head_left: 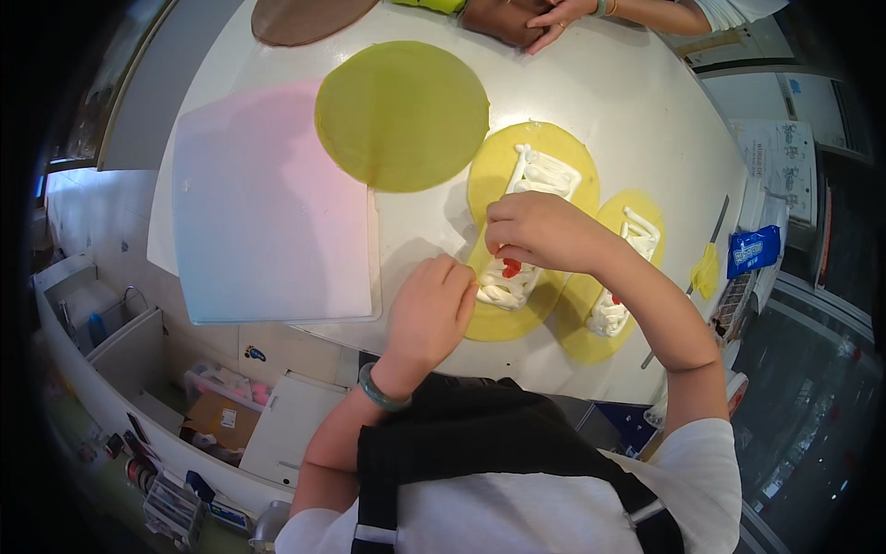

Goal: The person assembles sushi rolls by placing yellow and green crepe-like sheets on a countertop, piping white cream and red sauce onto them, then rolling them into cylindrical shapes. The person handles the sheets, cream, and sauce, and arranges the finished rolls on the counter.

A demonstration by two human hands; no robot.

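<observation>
Yellow crepes [484, 175] lie overlapping in front of me, topped with piped white cream [544, 175]. My right hand [546, 229] is closed with bent fingers just above the cream; its fingertips are at small red pieces [511, 269], perhaps fruit. Whether it holds one is hidden. At the left edge of the nearer crepe is my left hand [426, 309], its fingers pressed together; what they pinch, if anything, cannot be seen. To the right, partly under my right forearm, more yellow crepe [574, 325] carries cream and a red piece.
A green crepe [402, 115] overlaps a pink-and-blue board [272, 203] at left. A brown round [309, 18] lies at the far edge. Across the table, another person's hands [554, 18] touch a brown sheet. A long knife [720, 220], yellow cloth [705, 270] and blue packet [753, 250] lie right.
</observation>
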